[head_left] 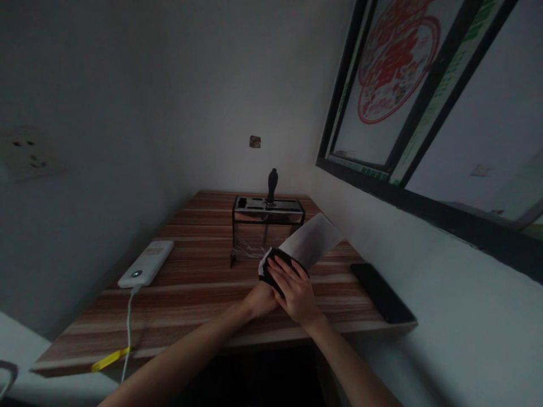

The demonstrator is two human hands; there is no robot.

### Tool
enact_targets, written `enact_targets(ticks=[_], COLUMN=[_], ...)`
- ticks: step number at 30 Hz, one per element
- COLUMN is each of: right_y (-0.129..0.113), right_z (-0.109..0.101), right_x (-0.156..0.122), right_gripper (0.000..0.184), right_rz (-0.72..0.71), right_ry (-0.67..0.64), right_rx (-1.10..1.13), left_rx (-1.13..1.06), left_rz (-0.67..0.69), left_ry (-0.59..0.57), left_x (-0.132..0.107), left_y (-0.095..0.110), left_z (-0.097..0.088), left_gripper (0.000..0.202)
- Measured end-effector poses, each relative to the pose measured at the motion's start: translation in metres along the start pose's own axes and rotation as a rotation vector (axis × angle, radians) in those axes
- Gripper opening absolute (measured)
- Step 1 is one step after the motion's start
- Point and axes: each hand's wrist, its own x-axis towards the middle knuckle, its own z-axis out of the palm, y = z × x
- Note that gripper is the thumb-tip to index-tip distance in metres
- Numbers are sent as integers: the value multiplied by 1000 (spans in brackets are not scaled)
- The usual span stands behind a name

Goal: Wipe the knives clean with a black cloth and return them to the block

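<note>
A cleaver with a broad pale blade [316, 237] is held low over the table front, its blade slanting up to the right. My left hand [261, 299] is closed at its lower end; the handle itself is hidden by my hands. Over the near part of the blade lies a black cloth [278, 256] with a whitish edge. My right hand [294, 285] presses on this cloth, fingers bent over it, and partly covers my left hand. Just behind stands a black-framed knife rack [268, 212] with clear sides. A black-handled knife [272, 183] sticks upright from its top.
A white power bank [147, 264] with a white cable [129, 322] and yellow tag [109, 360] rests on the left of the wood-grain table [190, 294]. A black phone [383, 292] lies at the right edge. Walls and a dark-framed window [382, 169] border the table.
</note>
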Motion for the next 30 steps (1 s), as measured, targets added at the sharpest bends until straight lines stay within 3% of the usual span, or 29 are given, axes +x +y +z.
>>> enact_targets(ticks=[2, 5, 10, 22, 30], right_y=[7, 20, 40, 78, 84], right_z=[-3, -12, -27, -52, -62], right_x=[2, 7, 18, 31, 35], right_gripper=[43, 42, 41, 40, 42], right_rz=[34, 78, 83, 149, 239], right_ry=[26, 70, 120, 235, 293], right_rx=[-40, -91, -136, -211, -211], left_rx=[-41, -46, -33, 32, 62], left_rz=[-36, -135, -154, -208, -186], left_ry=[27, -30, 4, -39, -41], left_x=[1, 2, 1, 1, 0], left_y=[5, 13, 19, 18, 20], left_z=[-3, -8, -12, -12, -11], left_gripper=[46, 26, 30, 30, 27])
